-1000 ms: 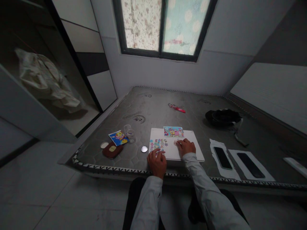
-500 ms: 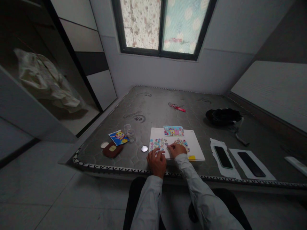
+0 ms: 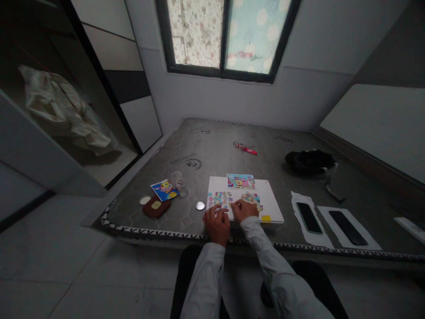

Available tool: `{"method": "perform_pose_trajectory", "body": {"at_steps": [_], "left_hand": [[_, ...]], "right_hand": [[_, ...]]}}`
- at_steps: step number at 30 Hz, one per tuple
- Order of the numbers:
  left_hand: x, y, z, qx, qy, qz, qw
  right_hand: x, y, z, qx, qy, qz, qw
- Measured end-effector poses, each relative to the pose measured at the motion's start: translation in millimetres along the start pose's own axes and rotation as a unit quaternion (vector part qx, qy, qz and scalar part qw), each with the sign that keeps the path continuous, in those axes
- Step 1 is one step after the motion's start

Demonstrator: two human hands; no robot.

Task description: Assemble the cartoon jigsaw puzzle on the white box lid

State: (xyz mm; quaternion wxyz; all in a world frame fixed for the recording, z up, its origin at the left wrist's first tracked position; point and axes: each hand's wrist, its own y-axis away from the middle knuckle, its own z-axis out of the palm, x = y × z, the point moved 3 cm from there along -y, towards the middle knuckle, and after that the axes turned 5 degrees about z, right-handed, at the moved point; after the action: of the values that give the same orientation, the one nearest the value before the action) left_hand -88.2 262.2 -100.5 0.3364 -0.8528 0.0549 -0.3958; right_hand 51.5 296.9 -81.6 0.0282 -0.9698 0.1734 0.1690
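A white box (image 3: 270, 201) lies flat near the bed's front edge, with small jigsaw pieces on its top. One group of puzzle pieces (image 3: 223, 198) is spread at the left, and another puzzle pile (image 3: 251, 198) sits at the right. My left hand (image 3: 217, 223) rests at the box's near left corner, fingers bent and apart, touching the lower pieces. Beside it, my right hand (image 3: 245, 210) has its thumb and fingertips pinched together low over the box, between the two groups. What the pinch holds is too small to tell. A colourful picture card (image 3: 241, 181) lies along the box's far edge.
Left of the box are a round silvery disc (image 3: 199, 205), a clear plastic container (image 3: 181, 187), a cartoon card (image 3: 165, 190) and a brown case (image 3: 156, 208). Two phones, one a dark phone (image 3: 309, 217), lie on white sheets at right. A black bag (image 3: 310, 161) is behind them.
My right hand has shifted slightly left and toward me, its fingertips now a little lower on the box. My left hand has stayed almost in place.
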Motion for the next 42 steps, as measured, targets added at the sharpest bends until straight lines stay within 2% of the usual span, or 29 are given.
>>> {"method": "perform_pose_trajectory", "body": {"at_steps": [7, 11, 14, 19, 24, 30, 42], "left_hand": [[2.0, 0.7, 1.6, -0.006, -0.005, 0.007, 1.0], [0.0, 1.6, 2.0, -0.003, -0.005, 0.006, 1.0], [-1.2, 2.0, 1.5, -0.002, -0.004, 0.001, 1.0], [-0.9, 2.0, 1.3, -0.002, 0.0, 0.005, 1.0], [-0.8, 2.5, 3.4, -0.012, -0.01, 0.006, 1.0], [-0.2, 3.6, 3.4, -0.013, -0.016, 0.01, 1.0], [-0.9, 3.4, 4.7, -0.015, -0.003, 0.008, 1.0]], "right_hand": [[-1.3, 2.9, 4.2, 0.003, 0.004, -0.002, 1.0], [-0.8, 0.9, -0.4, 0.007, 0.007, -0.001, 1.0], [14.3, -3.0, -11.1, 0.02, 0.014, 0.014, 1.0], [52.7, -11.2, -32.4, 0.04, 0.04, 0.039, 0.998], [70.4, -12.6, -35.4, 0.035, 0.072, 0.036, 0.996], [71.6, -15.3, -29.6, 0.023, 0.094, 0.024, 0.995], [58.2, -25.7, -32.5, -0.007, 0.105, 0.005, 0.994]]}}
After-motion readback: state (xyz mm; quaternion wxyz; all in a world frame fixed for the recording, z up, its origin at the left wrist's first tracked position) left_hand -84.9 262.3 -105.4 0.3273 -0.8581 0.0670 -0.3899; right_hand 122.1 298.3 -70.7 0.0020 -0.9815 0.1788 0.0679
